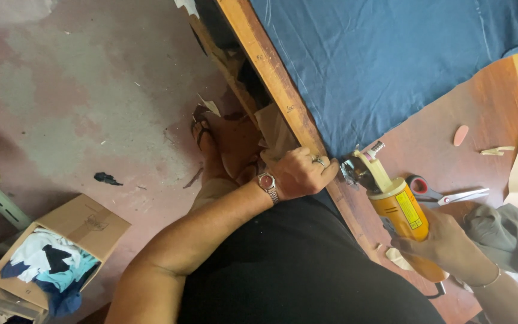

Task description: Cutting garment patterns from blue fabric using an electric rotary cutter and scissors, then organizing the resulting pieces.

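at far left, on the floor, a cardboard box (85,228) of fabric scraps is seen, well apart from the work. at the table edge (283,96), the left hand (298,174) is closed on the corner of the blue fabric (385,60), fingertips just beside the blade of the yellow electric cutter (400,207). the cutter body is gripped by the right hand (445,243). risk: a slip or forward surge could carry the blade into those fingers, or bunch the cloth. scissors (445,193) lie near.

Black top; metal wristwatch (266,183) and finger ring (319,160) at nine o'clock, thin bracelet (490,280) at four; sandal (202,127) underfoot.
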